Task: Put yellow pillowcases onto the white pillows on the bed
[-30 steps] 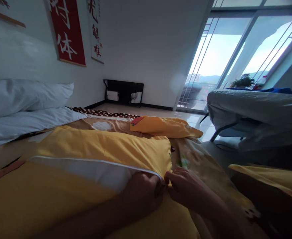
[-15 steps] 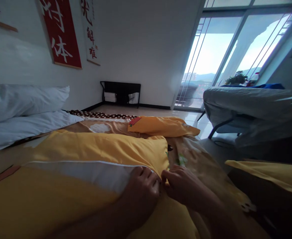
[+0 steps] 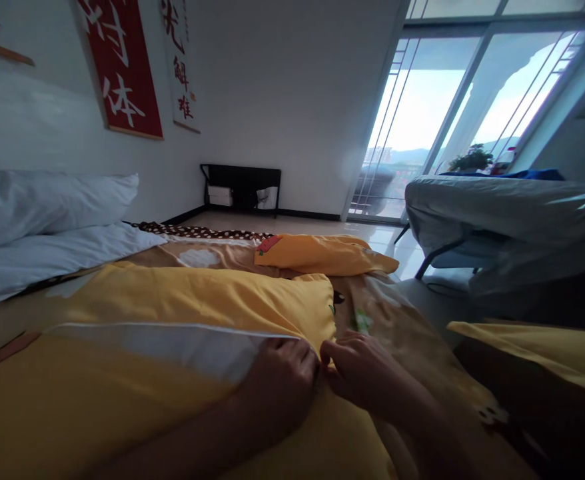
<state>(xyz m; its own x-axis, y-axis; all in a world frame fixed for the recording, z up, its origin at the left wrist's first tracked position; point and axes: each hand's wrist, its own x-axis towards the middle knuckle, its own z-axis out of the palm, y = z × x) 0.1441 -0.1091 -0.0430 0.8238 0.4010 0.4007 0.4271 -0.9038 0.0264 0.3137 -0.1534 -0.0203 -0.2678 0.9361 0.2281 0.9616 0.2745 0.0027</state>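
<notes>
Item 1: your left hand (image 3: 282,377). It lies on the yellow pillowcase (image 3: 197,297), fingers curled down and pressing the cloth at the near right end of the open seam. Whether the fingertips pinch the cloth or only press on it cannot be told.

Item 2: your right hand (image 3: 367,370). It sits just beside the left, the two almost touching. Its fingers are bunched together at the corner of the pillowcase, pinching something small there; the thing itself is too small and dark to tell.

Item 3: yellow pillowcase. It lies across the bed directly in front of you, filling the lower left of the view. Its long opening runs from the left edge to your hands.

Item 4: white pillow insert (image 3: 172,343). It shows through the opening as a pale strip, inside the pillowcase, ending under your left hand.

Item 5: patterned tan bedsheet (image 3: 412,340). It lies under the pillowcase and extends to the right of your right hand.

Item 6: second yellow pillow (image 3: 322,255). It rests farther up the bed, well apart from your hands.

Item 7: white pillows (image 3: 47,203). They are stacked at the left against the wall.

Item 8: red wall scroll (image 3: 122,67). It hangs above the white pillows.

Item 9: grey covered furniture (image 3: 502,213). It stands at the right, before the glass doors (image 3: 447,107).
</notes>
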